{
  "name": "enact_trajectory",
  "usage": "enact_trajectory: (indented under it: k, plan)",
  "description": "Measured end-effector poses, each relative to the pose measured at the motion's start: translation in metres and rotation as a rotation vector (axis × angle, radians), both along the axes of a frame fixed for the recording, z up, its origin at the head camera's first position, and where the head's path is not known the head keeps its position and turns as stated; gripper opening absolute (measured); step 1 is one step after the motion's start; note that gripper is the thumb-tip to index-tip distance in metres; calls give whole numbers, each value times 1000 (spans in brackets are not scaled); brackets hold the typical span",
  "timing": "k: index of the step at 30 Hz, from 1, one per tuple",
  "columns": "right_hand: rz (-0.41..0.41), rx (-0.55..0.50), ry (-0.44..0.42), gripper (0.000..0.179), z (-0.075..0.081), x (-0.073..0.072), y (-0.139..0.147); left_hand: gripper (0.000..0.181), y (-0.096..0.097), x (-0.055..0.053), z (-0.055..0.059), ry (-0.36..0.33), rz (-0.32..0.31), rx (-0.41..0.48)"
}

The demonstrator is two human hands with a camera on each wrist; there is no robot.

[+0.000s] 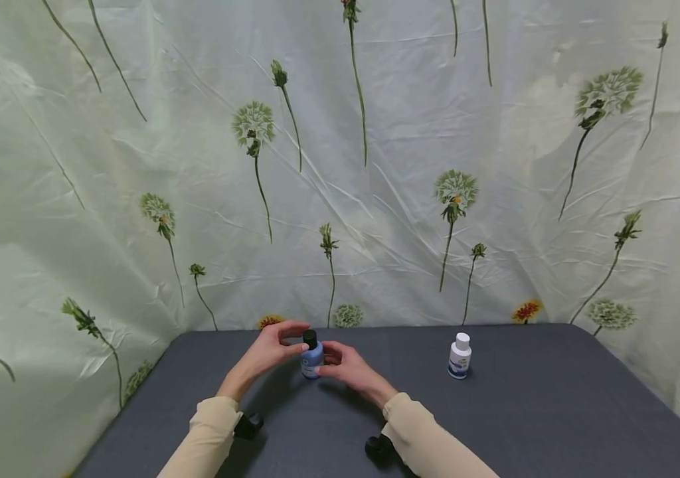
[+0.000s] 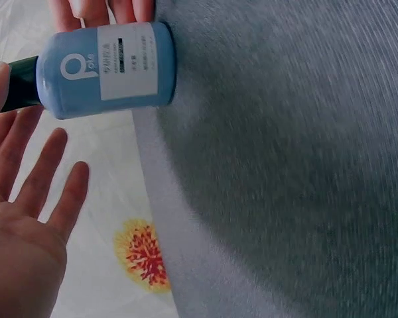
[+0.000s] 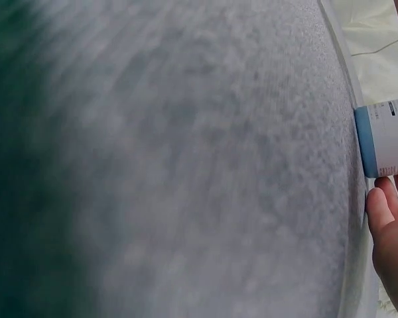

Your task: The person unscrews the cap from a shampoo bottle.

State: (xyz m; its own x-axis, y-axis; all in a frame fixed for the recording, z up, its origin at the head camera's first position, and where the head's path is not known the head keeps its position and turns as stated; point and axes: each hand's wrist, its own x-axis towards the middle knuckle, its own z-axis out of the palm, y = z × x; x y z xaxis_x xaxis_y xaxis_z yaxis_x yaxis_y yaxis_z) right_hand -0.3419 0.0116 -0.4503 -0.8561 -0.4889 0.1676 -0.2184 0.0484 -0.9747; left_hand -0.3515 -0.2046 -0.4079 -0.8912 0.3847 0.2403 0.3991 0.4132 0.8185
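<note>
A small blue bottle (image 1: pixel 311 360) with a black cap (image 1: pixel 310 339) and a pale printed label is upright at the far left-middle of the table, between both hands. My left hand (image 1: pixel 273 348) is at its top; the thumb lies against the cap and the index finger reaches behind it. In the left wrist view, the other fingers (image 2: pixel 69 199) of that hand are spread apart below the bottle (image 2: pixel 86 69). From the right side, my right hand (image 1: pixel 353 369) holds the bottle's body, thumb low in front and fingers around the side. The right wrist view catches only the bottle's lower part (image 3: pixel 388 138).
A white bottle (image 1: pixel 459 356) with a white cap and a blue-and-white label stands to the right on the dark grey table (image 1: pixel 531 411). Behind the table's far edge hangs a pale curtain (image 1: pixel 388 219) printed with dandelions. Black wrist devices (image 1: pixel 249 425) sit below both wrists.
</note>
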Motion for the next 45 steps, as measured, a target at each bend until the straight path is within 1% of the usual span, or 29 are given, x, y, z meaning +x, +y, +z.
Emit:
enact_trajectory:
  k: [3,5,12,16,23,32,39,45]
  plan:
    - [-7,-1,-15,56,-1,1,-3,44,0,-1,-2,-40,-4,32]
    - [-14,4,-24,57,0,1,-4,45,0,-1,-3,-53,0,43]
    - [-36,-1,-21,56,3,-1,-8,39,3,-2,-2,-39,6,67]
    - [-56,18,-13,55,3,-2,-9,35,3,-3,-2,-34,21,66]
    - [-75,41,2,53,2,-3,-11,34,4,-2,-4,-61,50,72]
    - [-106,123,50,46,3,-4,-13,34,4,0,-4,-62,57,68]
    - [-94,154,47,43,7,-1,-10,32,5,2,0,-60,58,61]
    - [-101,166,63,42,7,2,-6,31,8,3,1,-65,61,66]
